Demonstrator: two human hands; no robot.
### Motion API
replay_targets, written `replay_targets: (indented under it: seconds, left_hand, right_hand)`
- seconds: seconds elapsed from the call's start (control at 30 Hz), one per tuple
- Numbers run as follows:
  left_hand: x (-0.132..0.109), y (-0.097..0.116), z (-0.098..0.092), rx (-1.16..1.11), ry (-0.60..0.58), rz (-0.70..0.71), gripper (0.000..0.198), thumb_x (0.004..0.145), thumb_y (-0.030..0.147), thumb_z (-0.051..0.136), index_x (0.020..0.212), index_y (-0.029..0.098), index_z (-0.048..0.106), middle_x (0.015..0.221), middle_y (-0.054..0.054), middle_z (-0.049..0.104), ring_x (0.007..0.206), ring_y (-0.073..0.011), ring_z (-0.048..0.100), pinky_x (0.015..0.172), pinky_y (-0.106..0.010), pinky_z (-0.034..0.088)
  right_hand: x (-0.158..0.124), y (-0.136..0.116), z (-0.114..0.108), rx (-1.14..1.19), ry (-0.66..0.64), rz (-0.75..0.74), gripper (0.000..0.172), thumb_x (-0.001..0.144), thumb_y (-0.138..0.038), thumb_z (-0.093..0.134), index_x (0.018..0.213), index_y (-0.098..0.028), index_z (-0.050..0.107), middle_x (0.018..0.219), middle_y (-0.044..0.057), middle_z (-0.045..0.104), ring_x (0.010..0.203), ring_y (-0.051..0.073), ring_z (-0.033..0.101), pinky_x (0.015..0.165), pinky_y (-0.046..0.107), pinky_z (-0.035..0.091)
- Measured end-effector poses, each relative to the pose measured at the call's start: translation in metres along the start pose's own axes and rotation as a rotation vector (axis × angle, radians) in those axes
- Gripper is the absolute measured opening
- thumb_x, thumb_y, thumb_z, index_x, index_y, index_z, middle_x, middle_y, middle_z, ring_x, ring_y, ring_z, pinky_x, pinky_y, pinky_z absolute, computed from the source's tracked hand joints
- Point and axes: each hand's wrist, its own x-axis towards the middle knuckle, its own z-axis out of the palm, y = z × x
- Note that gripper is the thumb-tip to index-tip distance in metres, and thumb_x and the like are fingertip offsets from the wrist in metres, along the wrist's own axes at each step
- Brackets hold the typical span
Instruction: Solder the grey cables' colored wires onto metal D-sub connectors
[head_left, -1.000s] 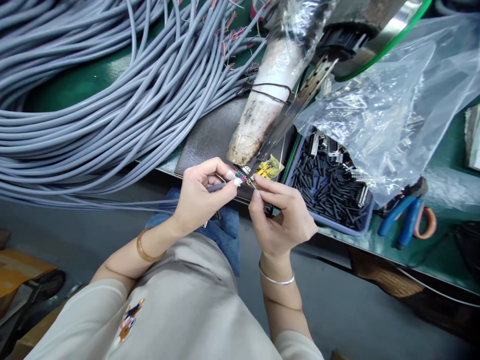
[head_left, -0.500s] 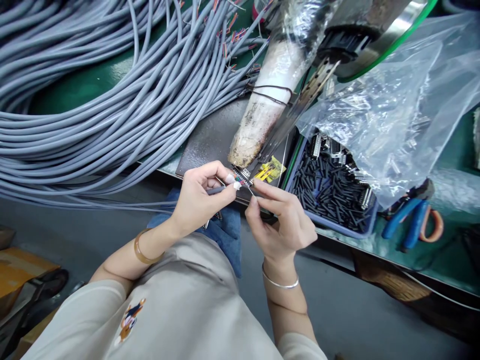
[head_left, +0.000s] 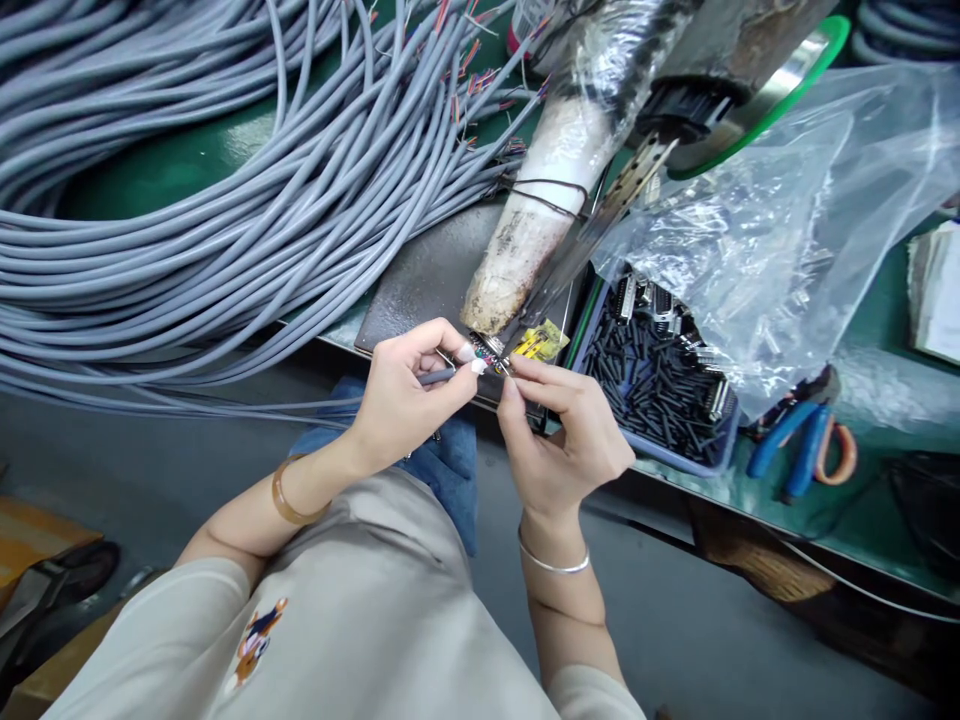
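My left hand [head_left: 401,395] is closed round the end of a grey cable [head_left: 433,377], whose thin coloured wires [head_left: 484,354] fan out at the fingertips. My right hand [head_left: 562,430] pinches one of those fine wires between thumb and forefinger, right beside the left fingertips. Both hands meet at the bench edge, just below the stained white tip of a wrapped tool [head_left: 525,240] and next to a small yellow piece [head_left: 541,343].
A big coil of grey cables [head_left: 187,200] covers the green bench [head_left: 765,490] at left. A blue tray [head_left: 675,455] of black sleeves and metal connectors sits right of my hands, under a clear plastic bag [head_left: 787,230]. Blue-handled pliers [head_left: 795,450] lie further right.
Both hands stay together at the cable end with only small finger shifts. The view has drifted slightly, so the bench items sit a little further left and lower.
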Motion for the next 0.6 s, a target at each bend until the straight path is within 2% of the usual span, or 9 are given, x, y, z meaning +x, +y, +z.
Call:
replay_targets:
  seconds: [0.13, 0.43, 0.6]
  left_hand:
    - [0.0013, 0.0038, 0.0015, 0.002, 0.019, 0.028, 0.014, 0.079, 0.02, 0.07, 0.07, 0.017, 0.059, 0.064, 0.002, 0.057, 0.053, -0.0052, 0.046, 0.047, -0.018, 0.035]
    - [0.0005, -0.0013, 0.0011, -0.018, 0.003, -0.02, 0.014, 0.078, 0.02, 0.07, 0.071, 0.017, 0.059, 0.064, 0.002, 0.058, 0.055, -0.0062, 0.05, 0.047, -0.017, 0.037]
    - [0.0009, 0.0022, 0.0034, 0.014, 0.019, 0.016, 0.014, 0.077, 0.018, 0.071, 0.069, 0.017, 0.059, 0.063, 0.002, 0.057, 0.053, -0.0063, 0.049, 0.047, -0.018, 0.038]
  right_hand:
    - [0.004, -0.0014, 0.0005, -0.003, 0.017, 0.001, 0.02, 0.083, -0.006, 0.077, 0.092, -0.022, 0.069, 0.099, 0.004, 0.081, 0.088, 0.016, 0.077, 0.081, 0.029, 0.063]
    - [-0.001, 0.0013, 0.0007, 0.008, 0.002, 0.015, 0.019, 0.083, -0.009, 0.078, 0.085, -0.021, 0.064, 0.097, 0.002, 0.081, 0.084, 0.015, 0.077, 0.077, 0.028, 0.062]
    - [0.0023, 0.0011, 0.0005, -0.007, 0.019, -0.001, 0.02, 0.082, -0.007, 0.079, 0.088, -0.022, 0.067, 0.097, 0.002, 0.081, 0.084, 0.015, 0.077, 0.076, 0.027, 0.063]
